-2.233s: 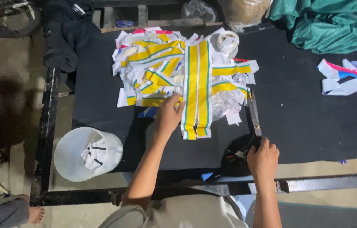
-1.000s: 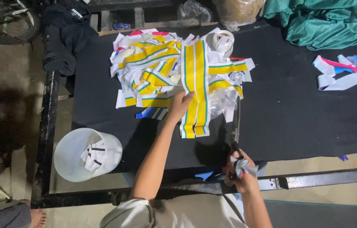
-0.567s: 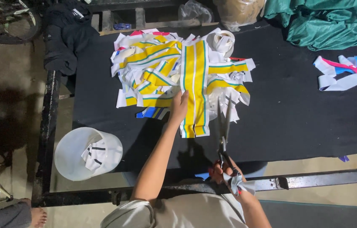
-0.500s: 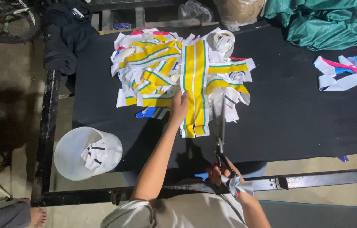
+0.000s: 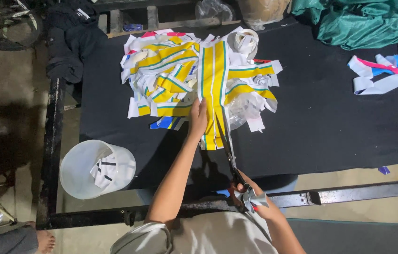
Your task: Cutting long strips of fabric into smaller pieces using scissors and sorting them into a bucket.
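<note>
Two hands are sharing one job: the left hand [image 5: 198, 117] is lying flat, fingers together, pinning the yellow-striped fabric strip [image 5: 213, 94] onto the black tabletop [image 5: 326, 127], while the right hand [image 5: 250, 200], fingers clamped around the scissors [image 5: 229, 150], is steering the blades along the strip's edge.

I see two bare arms with no watch or rings. The left hand [image 5: 198, 117] and right hand [image 5: 255, 204] have no gloves. Up from each hand, past the elbow, a short light grey sleeve starts. The shirt looks soft and loose at the shoulders.
</note>
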